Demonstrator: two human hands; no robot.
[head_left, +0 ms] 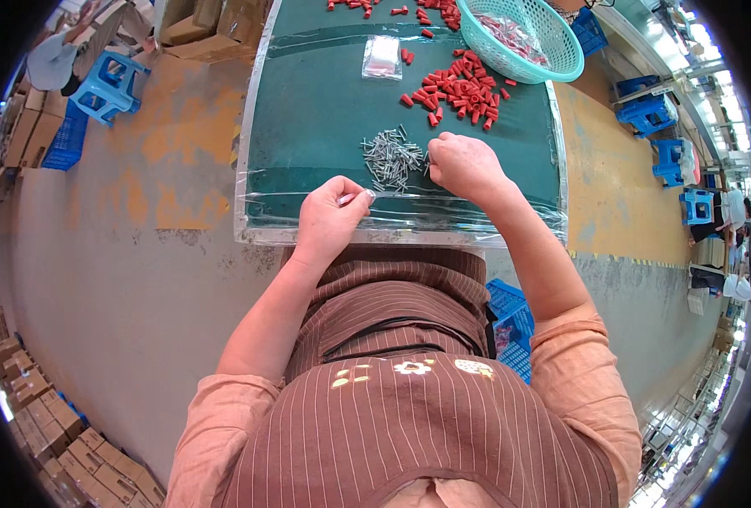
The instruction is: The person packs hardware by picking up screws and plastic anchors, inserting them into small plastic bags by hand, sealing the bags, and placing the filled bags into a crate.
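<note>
A loose heap of small grey metal screws [392,159] lies on the green table top [308,118] in front of me. My left hand [333,213] is at the near edge, left of the heap, its fingers closed on a small clear plastic bag [369,195] that is mostly hidden. At the heap's right side, my right hand [465,166] is closed in a pinch, with grey screw ends showing at the fingertips. Beyond it lies a pile of red tapered plastic plugs [469,89]. A stack of small clear bags [382,57] rests farther back, left of the plugs.
A light green plastic basket [562,63] holding clear packets stands at the far right of the table. More red plugs are scattered at the far edge. Blue crates [511,317] sit below the table by my right side. A blue stool [111,87] stands on the left floor.
</note>
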